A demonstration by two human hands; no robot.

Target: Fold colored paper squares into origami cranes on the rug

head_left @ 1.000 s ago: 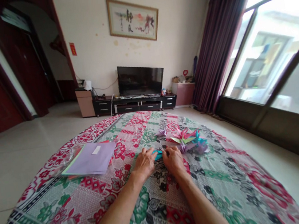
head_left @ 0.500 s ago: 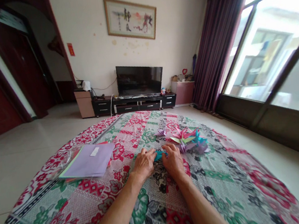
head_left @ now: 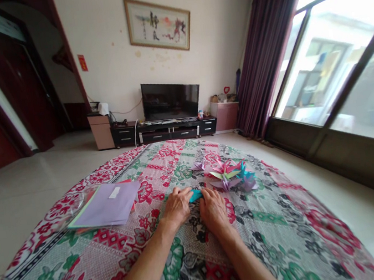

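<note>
A folded piece of blue paper (head_left: 195, 196) lies between my two hands, low over the patterned tablecloth. My left hand (head_left: 179, 205) has its fingers closed on the paper's left end. On its right end, the fingers of my right hand (head_left: 213, 206) are pressed down, and parts of the paper are hidden under both hands. Just beyond my right hand sits a cluster of folded paper cranes (head_left: 226, 174) in pink, green, purple and blue. One small purple crane (head_left: 198, 166) stands a little apart, to the cluster's left.
A stack of coloured paper sheets (head_left: 108, 205), purple on top, lies at the left in clear plastic with a white label (head_left: 114, 193). The round table's cloth (head_left: 190, 268) spreads beneath everything. Across the floor, a television (head_left: 171, 100) stands on a low black cabinet (head_left: 168, 133).
The view has turned slightly to the right. My fingers have shifted a little on the blue paper, and more of it shows between my hands as a narrow strip.
</note>
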